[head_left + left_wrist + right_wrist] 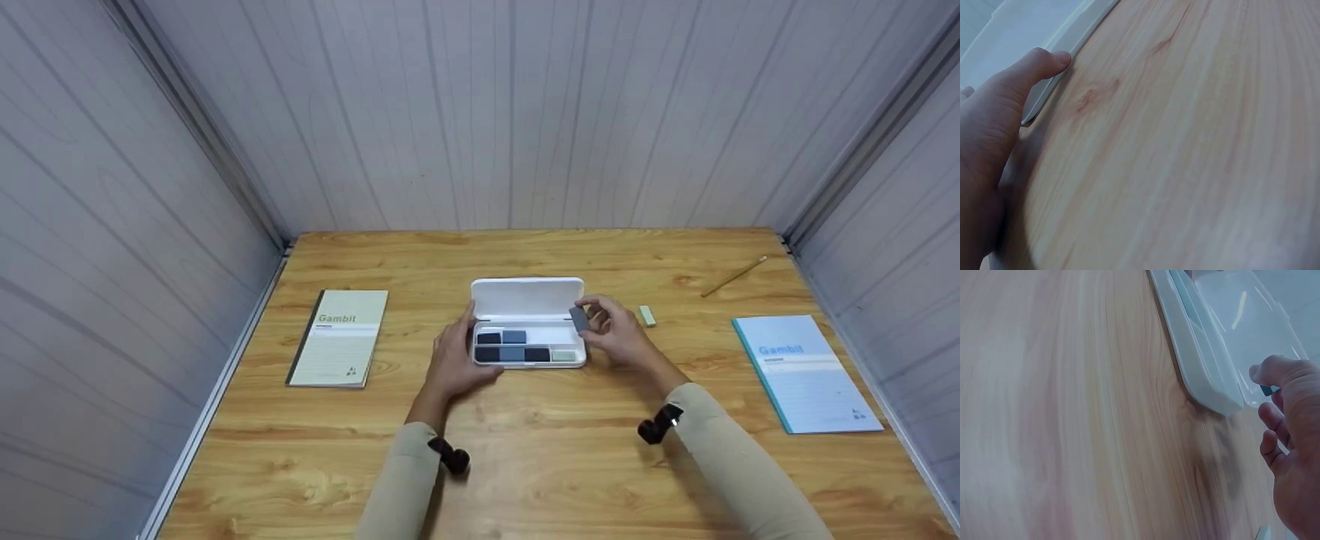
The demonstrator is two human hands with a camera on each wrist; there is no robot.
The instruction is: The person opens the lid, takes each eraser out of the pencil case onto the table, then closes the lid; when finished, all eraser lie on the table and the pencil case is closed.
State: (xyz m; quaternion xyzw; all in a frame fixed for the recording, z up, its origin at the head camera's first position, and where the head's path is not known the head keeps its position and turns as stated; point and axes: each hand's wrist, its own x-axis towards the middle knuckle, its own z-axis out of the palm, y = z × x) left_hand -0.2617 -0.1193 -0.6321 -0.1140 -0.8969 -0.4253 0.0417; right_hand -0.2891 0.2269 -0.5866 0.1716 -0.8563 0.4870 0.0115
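Note:
A white case (527,298) lies open at the middle of the wooden table (525,465), its lid raised toward the back. Several dark, blue-grey and pale green blocks (512,347) sit in its tray. My left hand (455,358) rests against the case's left side, thumb (1039,63) touching the white edge (1081,34). My right hand (611,328) pinches a small grey block (579,319) just above the case's right end. In the right wrist view the case (1202,377) lies beside my fingers (1278,371), with a dark sliver of the block (1267,390) showing.
A cream notebook (339,337) lies at the left, a light blue notebook (804,373) at the right. A pale green eraser (646,316) sits just right of my right hand. A pencil (733,277) lies at the back right. Grey panel walls enclose the table.

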